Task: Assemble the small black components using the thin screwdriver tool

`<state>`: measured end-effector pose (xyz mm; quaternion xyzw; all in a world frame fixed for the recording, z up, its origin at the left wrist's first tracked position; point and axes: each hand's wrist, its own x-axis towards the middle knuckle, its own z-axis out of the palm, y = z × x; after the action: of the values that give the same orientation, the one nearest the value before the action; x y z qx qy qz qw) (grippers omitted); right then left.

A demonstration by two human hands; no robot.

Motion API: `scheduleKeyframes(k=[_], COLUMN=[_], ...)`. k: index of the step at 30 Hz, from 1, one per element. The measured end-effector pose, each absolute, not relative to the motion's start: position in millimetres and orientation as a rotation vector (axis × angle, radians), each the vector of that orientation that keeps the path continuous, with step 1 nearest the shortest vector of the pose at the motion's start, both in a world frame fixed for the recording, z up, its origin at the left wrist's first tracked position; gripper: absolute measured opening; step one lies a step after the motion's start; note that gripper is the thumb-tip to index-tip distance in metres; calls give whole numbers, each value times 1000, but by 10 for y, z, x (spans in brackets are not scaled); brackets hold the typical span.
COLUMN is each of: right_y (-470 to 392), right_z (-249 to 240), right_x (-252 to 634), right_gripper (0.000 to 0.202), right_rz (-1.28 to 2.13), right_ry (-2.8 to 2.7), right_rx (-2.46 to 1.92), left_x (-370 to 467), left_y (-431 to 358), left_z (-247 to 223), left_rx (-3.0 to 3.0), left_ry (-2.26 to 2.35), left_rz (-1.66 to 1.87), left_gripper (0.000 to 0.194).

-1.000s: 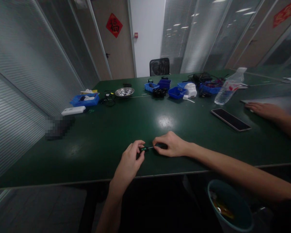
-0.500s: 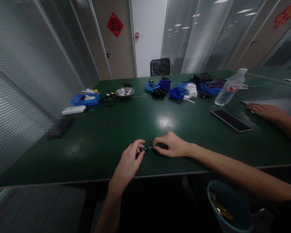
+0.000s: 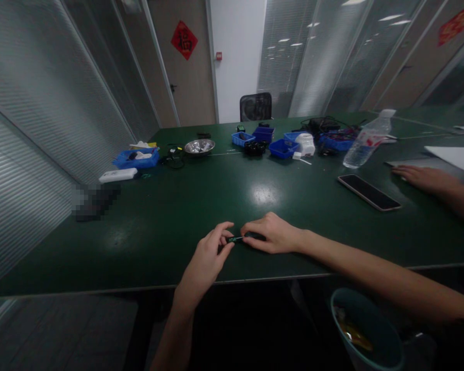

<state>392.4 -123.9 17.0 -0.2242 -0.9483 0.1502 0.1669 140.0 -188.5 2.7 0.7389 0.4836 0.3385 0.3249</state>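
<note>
Close to the table's front edge, my left hand (image 3: 206, 253) is closed in a pinch on a small dark piece with green on it (image 3: 233, 239), too small to name surely. My right hand (image 3: 272, 233), resting on the table, is closed around a screwdriver (image 3: 241, 237). Its thin metal shaft points left and meets the small piece. Most of the dark handle is hidden under my fingers and palm. Both hands lie on the green table (image 3: 147, 247), a short gap between their fingertips.
A phone (image 3: 369, 192) and a tilted plastic bottle (image 3: 367, 140) are to the right, near another person's hand (image 3: 425, 178). Blue trays (image 3: 283, 148), a metal bowl (image 3: 199, 147) and a white box (image 3: 118, 175) stand farther back. A bin (image 3: 365, 330) is below the edge.
My right hand has shifted slightly left with the screwdriver, and less of the shaft shows. A white sheet-like thing has come into view beside the other person's hand.
</note>
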Motion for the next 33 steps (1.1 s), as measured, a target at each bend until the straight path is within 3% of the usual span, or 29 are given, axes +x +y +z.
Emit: scheduleKeyframes(k=[33], right_y=[-1260], right_z=[171], right_x=[3910], right_gripper=[28], right_rz=[358], right_ry=[-2708], right_rx=[-624], left_x=[1404], left_y=[-1899], left_z=[28], left_rx=[1941], left_ry=[1276], left_rz=[834], left_gripper=[50])
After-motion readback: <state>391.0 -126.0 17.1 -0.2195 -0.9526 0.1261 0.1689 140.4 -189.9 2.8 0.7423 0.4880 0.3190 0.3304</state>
